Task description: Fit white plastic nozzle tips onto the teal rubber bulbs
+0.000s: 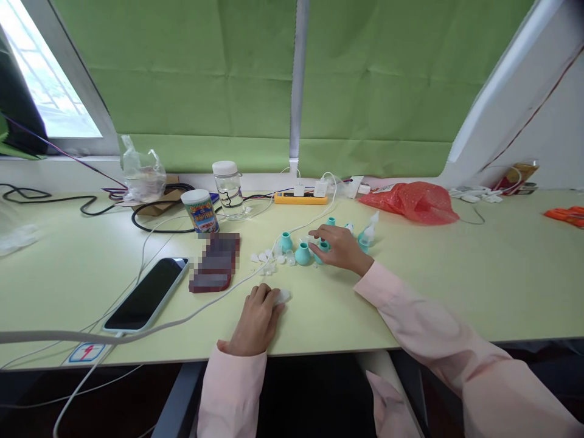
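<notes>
My left hand [258,316] rests low on the table near the front edge, its fingers closed on a translucent white piece [282,297]. Farther forward, my right hand [340,246] reaches over a group of teal pots, thumb and forefinger apart around one teal pot [323,246]; whether they touch it is unclear. Just left of that hand stand another teal pot [302,254] and a third one [285,242]. Small clear and white pieces [268,257] lie scattered beside them. Right of the hand, a translucent white piece [370,231] sits on a teal part [364,242].
A phone [146,295] and a dark red item [218,261] lie at left. Behind them stand a colourful tub [201,213] and a clear jar [229,191]. A white cable [201,311] crosses the table. Behind are an orange power strip [287,198] and a red bag [415,202].
</notes>
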`<state>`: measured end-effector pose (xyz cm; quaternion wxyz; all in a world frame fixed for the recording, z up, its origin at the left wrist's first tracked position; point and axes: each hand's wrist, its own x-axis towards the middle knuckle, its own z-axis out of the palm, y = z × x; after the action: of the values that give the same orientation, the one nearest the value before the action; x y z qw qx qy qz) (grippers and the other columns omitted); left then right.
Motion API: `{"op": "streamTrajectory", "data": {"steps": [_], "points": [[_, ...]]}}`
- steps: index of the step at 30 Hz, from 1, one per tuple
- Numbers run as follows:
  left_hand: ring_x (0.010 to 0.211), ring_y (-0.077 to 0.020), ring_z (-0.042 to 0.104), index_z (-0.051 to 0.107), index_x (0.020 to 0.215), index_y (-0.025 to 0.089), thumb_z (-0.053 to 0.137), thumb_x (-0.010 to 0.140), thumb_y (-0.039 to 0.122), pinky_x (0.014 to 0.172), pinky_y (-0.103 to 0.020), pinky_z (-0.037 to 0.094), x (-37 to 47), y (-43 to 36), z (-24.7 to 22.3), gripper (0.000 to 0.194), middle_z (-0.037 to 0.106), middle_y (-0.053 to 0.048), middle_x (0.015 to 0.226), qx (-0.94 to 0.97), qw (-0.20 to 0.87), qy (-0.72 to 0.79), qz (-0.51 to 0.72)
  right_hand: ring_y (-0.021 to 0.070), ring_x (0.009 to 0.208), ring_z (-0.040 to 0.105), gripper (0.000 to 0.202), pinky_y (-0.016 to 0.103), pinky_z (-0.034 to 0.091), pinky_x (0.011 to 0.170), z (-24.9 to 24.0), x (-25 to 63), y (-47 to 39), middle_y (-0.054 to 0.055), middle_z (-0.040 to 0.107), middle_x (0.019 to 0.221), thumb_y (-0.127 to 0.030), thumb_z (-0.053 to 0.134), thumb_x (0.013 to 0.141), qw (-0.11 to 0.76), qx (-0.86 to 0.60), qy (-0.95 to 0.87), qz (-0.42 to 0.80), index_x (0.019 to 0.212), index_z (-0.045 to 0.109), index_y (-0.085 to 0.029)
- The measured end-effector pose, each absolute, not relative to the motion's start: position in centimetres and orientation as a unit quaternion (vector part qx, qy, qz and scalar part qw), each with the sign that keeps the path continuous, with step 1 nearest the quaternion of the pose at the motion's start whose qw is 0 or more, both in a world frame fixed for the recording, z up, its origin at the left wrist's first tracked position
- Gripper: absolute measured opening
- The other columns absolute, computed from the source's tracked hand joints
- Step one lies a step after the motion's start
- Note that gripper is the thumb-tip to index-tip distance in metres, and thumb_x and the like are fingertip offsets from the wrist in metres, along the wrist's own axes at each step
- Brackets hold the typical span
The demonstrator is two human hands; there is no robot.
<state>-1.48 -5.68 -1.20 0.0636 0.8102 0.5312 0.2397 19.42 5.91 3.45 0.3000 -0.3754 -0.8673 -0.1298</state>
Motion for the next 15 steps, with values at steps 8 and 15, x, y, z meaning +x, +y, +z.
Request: {"op": "streamTrajectory", "data": {"steps": [8, 15], "points": [[0.085, -0.0234, 0.046, 0.051, 0.1, 0.012, 0.035, 0.083, 0.022, 0.073, -0.041, 0.042, -1.45, -5.76, -1.02, 0.025, 0.05, -0.012, 0.092, 0.814, 0.077, 0.534, 0.214, 0.0176, 0.075, 0.054, 0.026, 0.027, 0.038, 0.063, 2.7, 19.34, 6.26, 0.007, 0.061, 0.078, -0.032, 0.046, 0.078, 0.276, -0.365, -0.88, -0.123, 0.091, 0.059, -0.013], [0.089, -0.0234, 0.046, 0.037, 0.122, 0.013, 0.035, 0.083, 0.026, 0.078, -0.042, 0.041, -1.58, -5.92, -1.16, 0.041, 0.051, -0.011, 0.093, 0.8, 0.086, 0.533, 0.262, 0.0226, 0.09, 0.05, 0.04, 0.031, 0.041, 0.07, 2.39, 19.25, 6.3, 0.01, 0.06, 0.09, -0.025, 0.05, 0.071, 0.208, -0.364, -0.902, -0.101, 0.109, 0.051, -0.011]]}}
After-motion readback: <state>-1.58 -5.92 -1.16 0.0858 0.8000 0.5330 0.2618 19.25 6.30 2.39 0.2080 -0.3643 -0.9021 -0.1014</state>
